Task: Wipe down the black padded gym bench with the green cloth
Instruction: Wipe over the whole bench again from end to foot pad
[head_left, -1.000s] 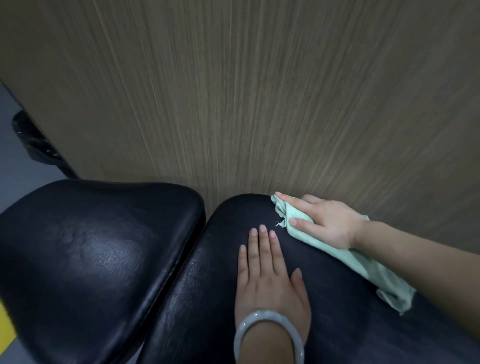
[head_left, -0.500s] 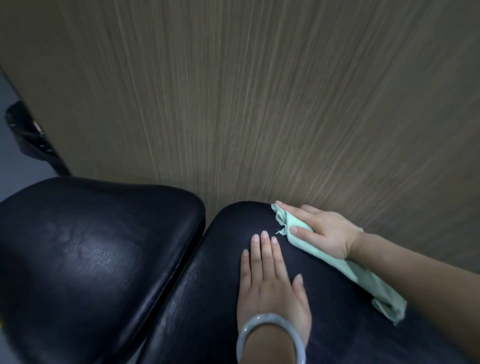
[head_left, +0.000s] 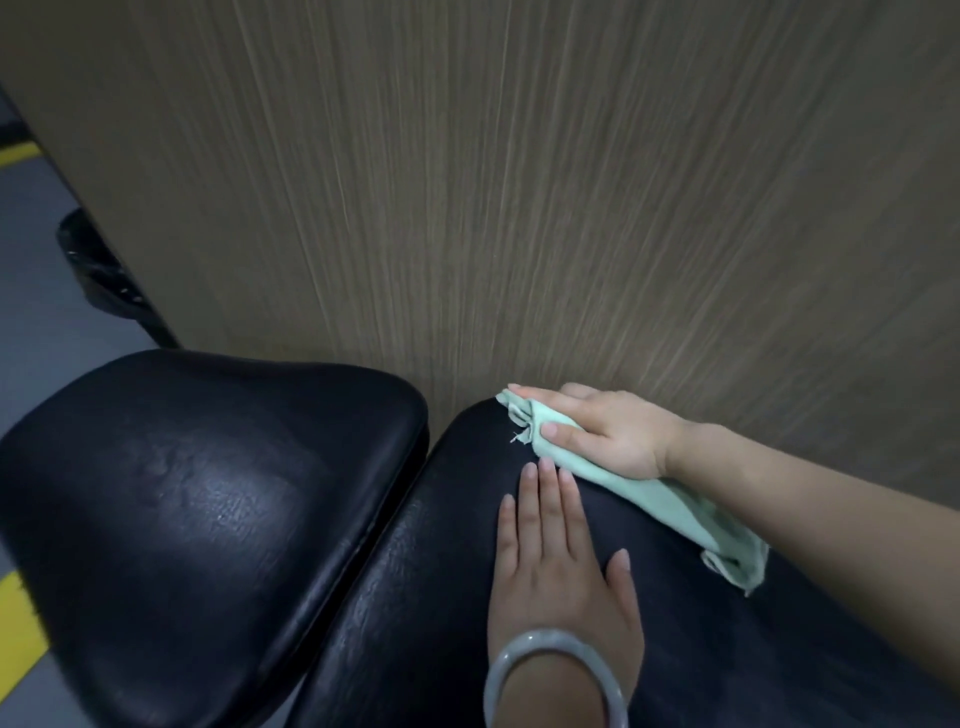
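The black padded bench shows as two cushions: a wide seat pad (head_left: 197, 499) on the left and a long back pad (head_left: 415, 613) running toward the lower right. My right hand (head_left: 608, 436) presses the pale green cloth (head_left: 670, 509) onto the far end of the long pad, thumb and fingers pinching its bunched front edge. The rest of the cloth trails back under my forearm. My left hand (head_left: 556, 566) lies flat on the same pad, fingers together, a grey-white bangle on the wrist, fingertips almost touching the cloth.
A wood-grain panel wall (head_left: 519, 197) rises directly behind the bench and fills the upper view. At the left, a black metal frame part (head_left: 104, 275) sticks out over grey floor with yellow markings (head_left: 21, 634).
My right hand with the cloth has slid a little toward the far rounded end of the long pad. The left hand has stayed flat in place. The camera view shifted slightly.
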